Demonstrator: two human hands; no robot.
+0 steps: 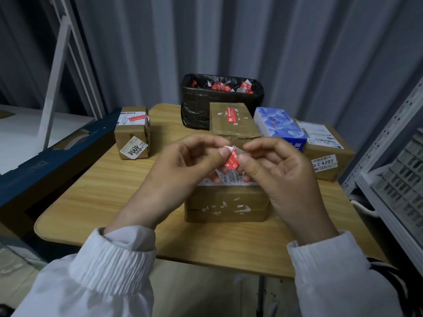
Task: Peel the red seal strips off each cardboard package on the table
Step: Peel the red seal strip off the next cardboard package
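Note:
My left hand (183,170) and my right hand (277,175) both pinch a peeled red seal strip (232,159), held in the air above the nearest cardboard package (226,204). That package shows white paper scraps on its front face. Behind it lies a second cardboard package (233,121) with a red strip (231,114) stuck on top. At the left stands a small cardboard package (131,131) with a red strip (136,118) across its top. A fourth cardboard package (327,154) sits at the right, with white labels.
A bin lined with a black bag (219,97) at the table's far edge holds several crumpled red strips. A blue and white tissue box (279,126) lies right of centre. Metal shelving (393,170) stands to the right, a dark blue crate (57,156) to the left of the wooden table (96,195).

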